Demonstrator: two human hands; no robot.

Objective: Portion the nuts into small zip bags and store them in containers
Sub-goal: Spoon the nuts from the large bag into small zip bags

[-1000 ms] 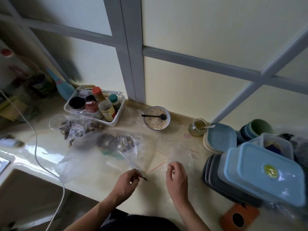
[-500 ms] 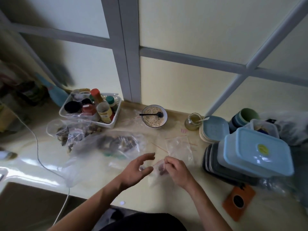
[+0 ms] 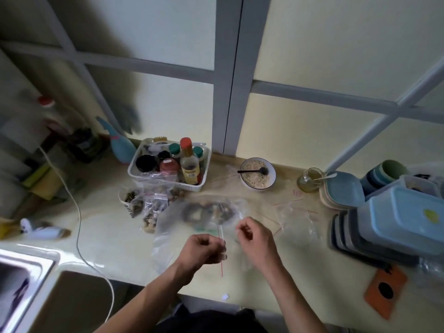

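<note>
On the far left a sink sits by the counter, and a white cord runs across the counter past it. Next comes a white basket that keeps the sauce bottles standing up together so they do not tip.

Just in front of the basket lie little filled bags with nuts and seeds in them. I think these ones are done and were pushed aside to keep the middle free.

In the middle lies a big clear bag with dark stuff inside; it is too blurry to name. Right over it, the left hand is curled up, pinching the red-striped top of a small zip bag. The right hand is curled too and pinches the other side. It looks like the two hands pull apart to open the bag's mouth so nuts can go in.

Behind them a bowl holds pale flakes and a dark spoon. To the right, empty zip bags wait flat on the counter, near enough to grab. A little glass jar has yellow liquid in it.

On the far right are stacked lids, cups and big blue boxes, shut and piled up. I guess the filled bags go in those.
</note>
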